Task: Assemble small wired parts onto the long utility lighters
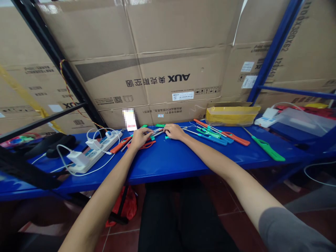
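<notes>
While the left hand (141,137) and the right hand (174,131) bend in close to each other with fingers narrowed, slim metal parts (158,132) lie between their fingertips, toward the back of the glossy blue surface (168,159); they are too small to tell how either hand grips them. Beside the left hand lies an orange plastic handle (120,144), and behind it a lit phone (130,120), partly pixelated, stands against the cardboard sheet (162,38). Further left, a white power strip (106,142) carries boxy chargers (78,158), their looping cables (60,154) cluttering that side. Near the right hand, blue lighters (215,139) and an orange lighter (237,139) with thin necks lie jumbled, and a green lighter (269,149) slants apart from them. Behind these stands a low box (231,116) in shiny yellow tape. The creased brown sheet is printed upside down with AUX and 奥克斯空调, above a white label (183,96); a black metal post (49,45) and a blue metal post (275,49) rise on either side, with 120X40 printed sideways beyond the blue one
</notes>
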Motion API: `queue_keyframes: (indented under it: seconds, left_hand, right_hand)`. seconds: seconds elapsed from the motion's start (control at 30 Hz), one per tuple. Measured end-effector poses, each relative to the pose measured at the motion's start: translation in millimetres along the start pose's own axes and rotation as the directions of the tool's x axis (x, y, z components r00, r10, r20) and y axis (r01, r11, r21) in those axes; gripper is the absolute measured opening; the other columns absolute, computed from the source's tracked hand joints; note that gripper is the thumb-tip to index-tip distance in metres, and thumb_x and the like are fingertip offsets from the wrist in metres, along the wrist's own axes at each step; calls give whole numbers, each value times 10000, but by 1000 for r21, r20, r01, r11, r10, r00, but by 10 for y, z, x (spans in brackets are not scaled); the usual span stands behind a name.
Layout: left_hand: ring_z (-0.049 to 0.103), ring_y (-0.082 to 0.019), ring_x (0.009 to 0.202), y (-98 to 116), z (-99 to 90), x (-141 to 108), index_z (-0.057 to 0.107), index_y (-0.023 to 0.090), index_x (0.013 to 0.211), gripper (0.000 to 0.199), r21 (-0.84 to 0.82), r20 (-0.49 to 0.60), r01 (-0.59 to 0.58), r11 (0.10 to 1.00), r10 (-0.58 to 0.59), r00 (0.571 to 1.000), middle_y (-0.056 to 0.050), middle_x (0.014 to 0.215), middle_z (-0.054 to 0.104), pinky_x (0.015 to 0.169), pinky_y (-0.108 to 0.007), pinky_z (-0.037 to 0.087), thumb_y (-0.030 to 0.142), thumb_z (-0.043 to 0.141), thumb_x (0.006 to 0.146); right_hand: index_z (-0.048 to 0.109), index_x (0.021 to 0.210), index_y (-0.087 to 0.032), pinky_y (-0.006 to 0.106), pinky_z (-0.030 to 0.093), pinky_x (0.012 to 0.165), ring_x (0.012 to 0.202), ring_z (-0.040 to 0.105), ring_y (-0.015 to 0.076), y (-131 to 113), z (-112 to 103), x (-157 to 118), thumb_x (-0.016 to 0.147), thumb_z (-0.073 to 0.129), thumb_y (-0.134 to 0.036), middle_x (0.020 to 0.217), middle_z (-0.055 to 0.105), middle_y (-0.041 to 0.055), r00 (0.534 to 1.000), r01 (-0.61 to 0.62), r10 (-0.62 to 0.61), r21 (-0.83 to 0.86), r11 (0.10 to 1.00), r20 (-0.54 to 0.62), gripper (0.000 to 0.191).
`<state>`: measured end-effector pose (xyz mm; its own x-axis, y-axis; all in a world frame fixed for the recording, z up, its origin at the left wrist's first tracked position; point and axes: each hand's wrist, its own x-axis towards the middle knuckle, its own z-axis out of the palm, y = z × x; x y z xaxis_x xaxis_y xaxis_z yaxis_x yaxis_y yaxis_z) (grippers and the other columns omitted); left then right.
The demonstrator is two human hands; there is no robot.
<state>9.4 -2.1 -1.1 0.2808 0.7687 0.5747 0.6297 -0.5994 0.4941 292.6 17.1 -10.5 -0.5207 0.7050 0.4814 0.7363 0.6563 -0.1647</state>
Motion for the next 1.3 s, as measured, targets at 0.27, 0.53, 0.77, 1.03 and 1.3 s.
queue_keyframes:
  seconds: [0.27,0.53,0.77,1.03,1.3]
  left_hand:
    - [709,-268,820,86,6,-8,719,244,854,286,110,37,-51,993,47,998,-60,884,777,801,-383,524,422,711,1077]
    - [596,-281,828,162,42,4,420,279,835,334,133,61,-35,991,27,998,-43,832,580,807,-399,468,378,526,1136]
    - [614,-284,893,135,87,2,467,278,914,238,52,68,-14,999,11,998,-49,909,616,870,-416,517,361,496,1135]
    - [678,-266,858,104,91,1,630,252,953,117,15,82,-33,999,32,996,-63,931,714,855,-402,565,323,634,1045]
    - [732,-266,877,140,59,1,772,226,998,130,54,86,-54,997,49,995,-93,1009,810,878,-404,618,314,678,1017]
  right_hand:
    - [909,1174,-203,310,562,968,1090,804,251,16,15,2,1037,632,-49,1184,882,89,1000,10,-10,-10,1000,-18,345]
    - [917,1164,-212,301,574,966,1098,809,245,10,9,-5,1035,636,-43,1185,884,83,1000,6,-6,-12,1000,-26,352]
    - [914,1154,-208,299,575,989,1113,800,239,-4,-1,-10,1044,648,-51,1200,886,83,999,-12,12,13,1000,-32,328]
    - [910,1180,-209,304,568,962,1124,803,250,-3,-9,-9,1048,636,-59,1220,885,86,1000,-22,22,-2,1000,-20,338]
    - [901,1184,-226,325,578,1023,1154,802,253,36,33,-13,1063,613,-86,1241,882,77,998,-35,36,30,999,-49,342]
